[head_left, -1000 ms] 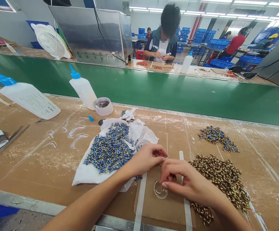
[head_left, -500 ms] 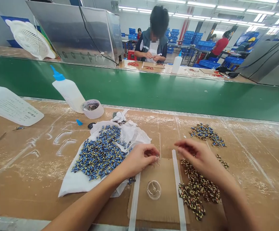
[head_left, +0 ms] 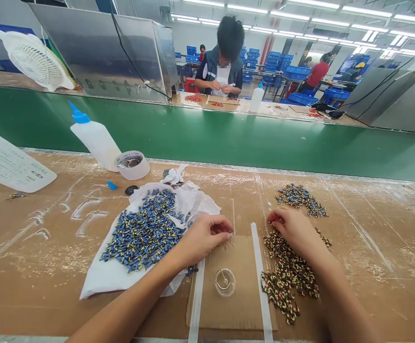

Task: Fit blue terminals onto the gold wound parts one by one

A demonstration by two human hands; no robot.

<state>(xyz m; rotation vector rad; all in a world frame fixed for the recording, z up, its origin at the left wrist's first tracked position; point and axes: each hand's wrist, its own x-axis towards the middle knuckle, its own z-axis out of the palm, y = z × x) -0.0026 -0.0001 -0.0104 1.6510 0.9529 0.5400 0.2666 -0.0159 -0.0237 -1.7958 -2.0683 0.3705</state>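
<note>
My left hand (head_left: 207, 236) hovers over the top edge of a cardboard pad (head_left: 239, 305), thumb and forefinger pinched together. Whatever sits at those fingertips is too small to name. Over a pile of small dark, cream and red pieces (head_left: 291, 281) is my right hand (head_left: 295, 231), also in a pinch, its fingertips near the pile's upper left edge. I cannot make out what it holds. Small blue and yellow pieces (head_left: 143, 228) lie heaped on a white plastic bag (head_left: 100, 281) left of my left hand. A clear round cup (head_left: 231, 288) with a thin stick in it stands on the pad.
A smaller pile of blue and yellow pieces (head_left: 302, 197) lies beyond my right hand. Further left are a white bottle with a blue nozzle (head_left: 96, 143), a tape roll (head_left: 139, 167) and another bottle (head_left: 10, 164). Past a green belt (head_left: 207, 136), a co-worker (head_left: 225, 62) sits handling pieces.
My right hand's fingers have closed from a loose opening into a pinch at the dark pile's edge. My left hand keeps its pinch. The view has shifted slightly.
</note>
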